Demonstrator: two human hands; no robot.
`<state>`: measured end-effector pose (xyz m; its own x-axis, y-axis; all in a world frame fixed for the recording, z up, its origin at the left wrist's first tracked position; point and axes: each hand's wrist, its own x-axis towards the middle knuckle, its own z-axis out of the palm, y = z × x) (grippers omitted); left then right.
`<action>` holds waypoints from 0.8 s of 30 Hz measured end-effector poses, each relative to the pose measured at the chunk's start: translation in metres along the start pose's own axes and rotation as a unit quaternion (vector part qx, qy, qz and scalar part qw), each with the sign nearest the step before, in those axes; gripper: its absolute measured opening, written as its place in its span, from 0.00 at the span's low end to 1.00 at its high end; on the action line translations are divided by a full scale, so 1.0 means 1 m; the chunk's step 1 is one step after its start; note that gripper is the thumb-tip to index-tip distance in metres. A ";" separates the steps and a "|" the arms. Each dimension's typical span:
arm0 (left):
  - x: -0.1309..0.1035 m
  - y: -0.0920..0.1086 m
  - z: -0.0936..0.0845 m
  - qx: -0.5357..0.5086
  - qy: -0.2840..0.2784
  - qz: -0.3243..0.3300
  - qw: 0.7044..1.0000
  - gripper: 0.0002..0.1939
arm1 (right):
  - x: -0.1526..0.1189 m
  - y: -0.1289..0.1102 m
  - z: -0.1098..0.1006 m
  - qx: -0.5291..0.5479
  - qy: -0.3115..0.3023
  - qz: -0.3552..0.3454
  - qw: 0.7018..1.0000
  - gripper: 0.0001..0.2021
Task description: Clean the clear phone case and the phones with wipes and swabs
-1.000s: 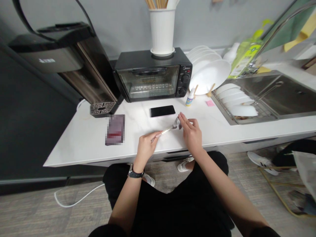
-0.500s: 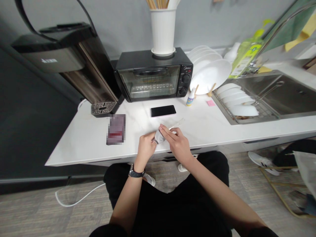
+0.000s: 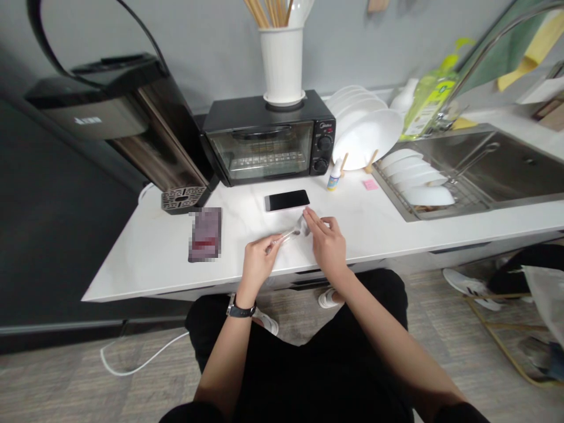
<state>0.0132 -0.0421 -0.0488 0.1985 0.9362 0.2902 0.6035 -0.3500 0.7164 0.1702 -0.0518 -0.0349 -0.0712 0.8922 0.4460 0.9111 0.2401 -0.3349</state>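
Observation:
Between my hands, just above the white counter's front edge, is a thin, clear-framed object that looks like a pair of glasses [image 3: 287, 235]. My left hand [image 3: 258, 258] pinches its left end between thumb and fingers. A small light-grey cloth [image 3: 303, 225] is folded against its right part, pressed by the fingers of my right hand [image 3: 328, 244]. The cloth and my fingers hide part of the object. Just beyond my hands a phone [image 3: 287, 201] lies face up. Left of my hands is a purple packet [image 3: 206, 235], blurred by pixelation.
A black toaster oven [image 3: 268, 150] carries a white pot [image 3: 282, 64] of chopsticks. A water dispenser [image 3: 145, 129] stands left. To the right are a small bottle [image 3: 334, 175], a pink sticky note [image 3: 371, 184], upright plates [image 3: 368, 138] and a sink [image 3: 506, 170] with bowls.
My right hand has moved right with the cloth, uncovering more of the clear object. My left hand now holds it by its left end, with the hands farther apart. The view has shifted slightly.

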 end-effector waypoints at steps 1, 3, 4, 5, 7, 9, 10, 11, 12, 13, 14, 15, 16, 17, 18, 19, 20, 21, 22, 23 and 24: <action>0.000 -0.001 0.000 0.012 0.000 0.002 1.000 0.10 | -0.002 -0.008 0.001 0.011 -0.004 -0.014 1.000 0.26; -0.001 -0.005 0.000 0.042 0.001 0.005 0.999 0.08 | -0.008 -0.025 0.003 0.032 -0.015 -0.055 0.998 0.24; -0.002 -0.007 0.000 0.057 0.002 0.008 0.998 0.08 | -0.011 -0.033 0.004 0.042 -0.019 -0.074 0.996 0.24; -0.002 -0.009 0.000 0.068 0.002 0.013 0.998 0.08 | -0.013 -0.039 0.005 0.049 -0.022 -0.089 0.995 0.24; -0.003 -0.011 0.000 0.078 0.001 0.022 0.997 0.08 | -0.016 -0.044 0.006 0.060 -0.022 -0.106 0.992 0.23; -0.004 -0.009 -0.001 0.082 0.000 0.031 0.996 0.08 | -0.016 -0.038 0.005 0.066 -0.012 -0.108 0.992 0.24; -0.004 -0.006 -0.001 0.081 0.000 0.035 0.996 0.07 | -0.015 -0.031 0.004 0.067 -0.005 -0.102 0.993 0.24; -0.005 -0.003 -0.001 0.076 0.000 0.040 0.996 0.07 | -0.013 -0.022 0.003 0.066 0.004 -0.091 0.994 0.24; -0.005 0.000 -0.001 0.067 0.001 0.044 0.997 0.08 | -0.010 -0.012 0.001 0.065 0.014 -0.077 0.995 0.25; -0.006 0.004 -0.001 0.054 0.001 0.047 0.997 0.08 | -0.007 -0.002 -0.002 0.064 0.026 -0.058 0.996 0.25; -0.006 0.007 0.000 0.039 0.002 0.047 0.998 0.09 | -0.004 0.009 -0.004 0.063 0.038 -0.040 0.996 0.26; -0.007 0.009 0.000 0.024 0.003 0.046 0.999 0.10 | -0.001 0.020 -0.007 0.063 0.050 -0.025 0.996 0.25; -0.008 0.010 0.000 0.012 0.004 0.043 0.999 0.10 | 0.001 0.030 -0.009 0.067 0.063 -0.010 0.996 0.25; -0.008 0.011 0.001 0.004 0.004 0.038 0.999 0.10 | 0.003 0.040 -0.011 0.076 0.076 0.005 0.994 0.24; -0.008 0.011 0.001 -0.001 0.007 0.033 0.999 0.10 | 0.004 0.049 -0.011 0.090 0.088 0.021 0.992 0.23; -0.008 0.011 0.000 -0.005 0.011 0.029 1.000 0.10 | 0.004 0.057 -0.011 0.109 0.099 0.042 0.988 0.21; -0.007 0.011 -0.001 -0.007 0.019 0.026 0.999 0.10 | 0.004 0.064 -0.011 0.132 0.109 0.064 0.983 0.19; -0.006 0.010 -0.002 -0.008 0.031 0.023 0.999 0.09 | 0.003 0.069 -0.010 0.158 0.117 0.086 0.977 0.17; -0.005 0.010 -0.004 -0.009 0.046 0.022 0.999 0.10 | 0.002 0.074 -0.008 0.185 0.121 0.105 0.970 0.16; -0.003 0.011 -0.006 -0.011 0.066 0.021 0.998 0.10 | 0.002 0.077 -0.007 0.211 0.122 0.118 0.963 0.15; -0.001 0.012 -0.009 -0.013 0.086 0.022 0.996 0.11 | 0.001 0.079 -0.006 0.235 0.121 0.126 0.956 0.15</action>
<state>0.0130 -0.0470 -0.0349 0.0870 0.9013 0.4244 0.5759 -0.3932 0.7168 0.2444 -0.0343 -0.0562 0.2736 0.8435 0.4622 0.5995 0.2262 -0.7677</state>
